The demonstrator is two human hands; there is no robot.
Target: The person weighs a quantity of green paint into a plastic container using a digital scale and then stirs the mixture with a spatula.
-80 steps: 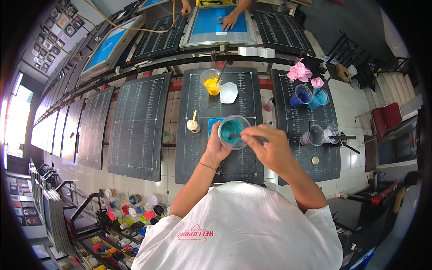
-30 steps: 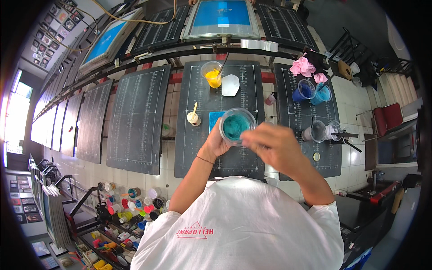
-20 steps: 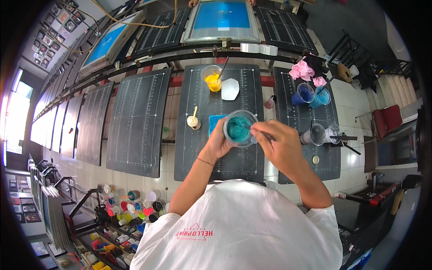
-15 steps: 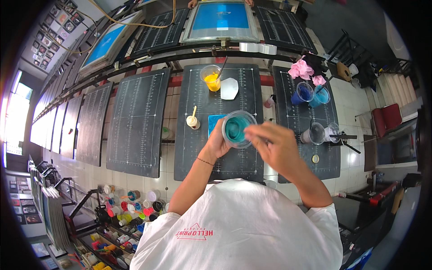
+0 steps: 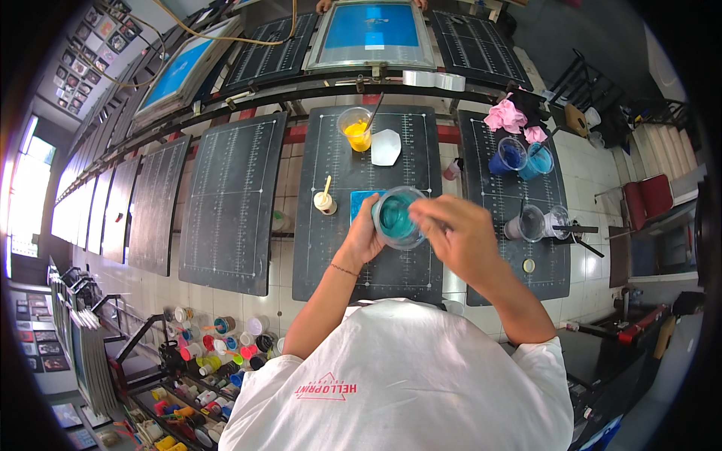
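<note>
My left hand (image 5: 364, 234) is wrapped round the side of a clear plastic cup (image 5: 407, 239) with teal paint (image 5: 392, 216) in it. Over the cup's right rim, my right hand (image 5: 465, 234) is closed in a pinch and slightly blurred. Whatever it grips is hidden by the fingers. A blue square (image 5: 359, 206) shows partly behind the left hand, on the black ruled board (image 5: 323, 259). To the left stands a small jar (image 5: 325, 202) with a wooden stick in it. Farther off are a cup of yellow paint (image 5: 357, 138) with a dark stirrer and a white piece of card (image 5: 386, 149).
On the board to the right stand a dark blue paint cup (image 5: 505, 158), a light blue one (image 5: 537, 162), crumpled pink cloth (image 5: 505, 116) and two clear cups. Several paint pots (image 5: 226, 344) crowd the lower left. Another person's hand (image 5: 323, 7) rests by a screen frame (image 5: 320, 52).
My right hand has shifted a little at the cup's rim, and the swirl in the teal paint looks different. My left hand keeps its hold. The view has shifted slightly.
</note>
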